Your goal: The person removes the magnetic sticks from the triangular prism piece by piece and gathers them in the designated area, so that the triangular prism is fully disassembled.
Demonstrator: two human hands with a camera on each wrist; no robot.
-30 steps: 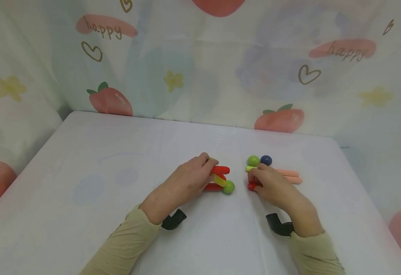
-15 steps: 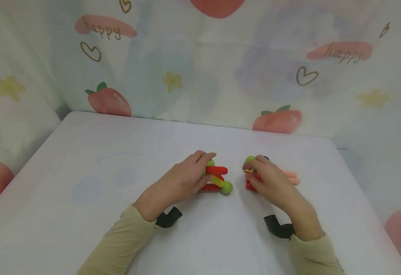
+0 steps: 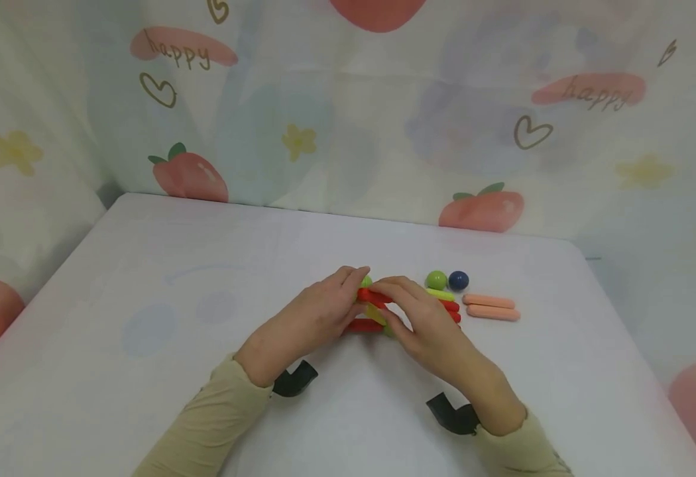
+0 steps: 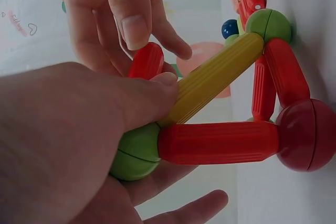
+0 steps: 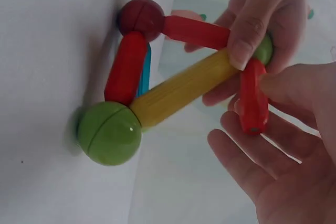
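Note:
A frame of magnetic rods and balls stands on the table, with a yellow rod (image 5: 181, 85), red rods (image 4: 218, 144), a dark red ball (image 4: 307, 135) and a green ball (image 5: 110, 133) at a lower corner. My left hand (image 3: 309, 311) grips its upper corner, thumb on the yellow rod's end beside another green ball (image 4: 137, 153). From that corner a short red rod (image 5: 254, 98) sticks out. My right hand (image 3: 428, 324) has its thumb against this rod and fingers behind it, seemingly pinching it. A blue rod (image 5: 144, 72) shows partly behind the frame.
Right of the frame lie a loose green ball (image 3: 436, 279), a dark blue ball (image 3: 458, 281), a yellow-green rod (image 3: 440, 294), red rods (image 3: 451, 306) and two peach rods (image 3: 491, 311). Black curved pieces (image 3: 452, 415) sit by both wrists. A patterned curtain (image 3: 348, 132) hangs behind the table.
My right hand has left the loose rods on the right and moved left to the frame's protruding red rod. The left hand keeps its place at the frame.

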